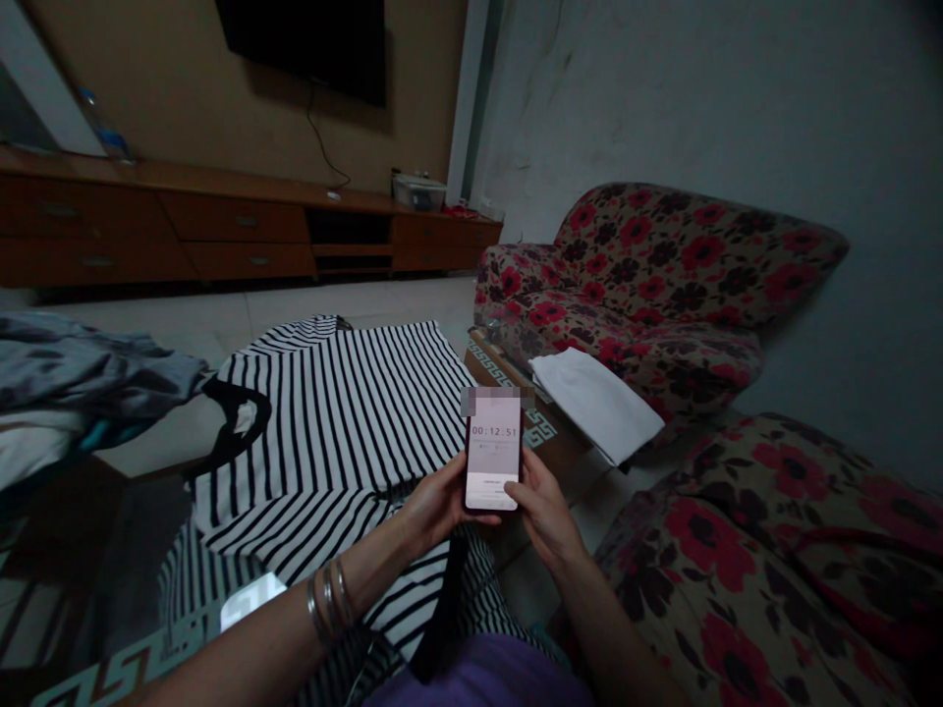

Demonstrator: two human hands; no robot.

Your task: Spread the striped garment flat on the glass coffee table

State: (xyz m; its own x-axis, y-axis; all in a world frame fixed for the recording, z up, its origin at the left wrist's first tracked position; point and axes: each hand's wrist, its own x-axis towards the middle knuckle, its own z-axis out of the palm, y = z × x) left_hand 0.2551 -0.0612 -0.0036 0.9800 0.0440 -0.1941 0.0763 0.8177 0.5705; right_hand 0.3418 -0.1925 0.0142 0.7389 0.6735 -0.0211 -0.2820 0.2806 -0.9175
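While your left hand (442, 506) closes around a black smartphone (492, 452), held up over a black-and-white striped top (331, 432), your right hand (536, 506) touches the phone's lower right edge; you cannot tell whether it grips. The pale pink screen reads 00:12:51 in dark digits; the top of the screen is blurred, and the smaller lines are too small to read. Silver bangles (328, 599) circle your left wrist. A red-flowered armchair (634, 295) stands to the right.
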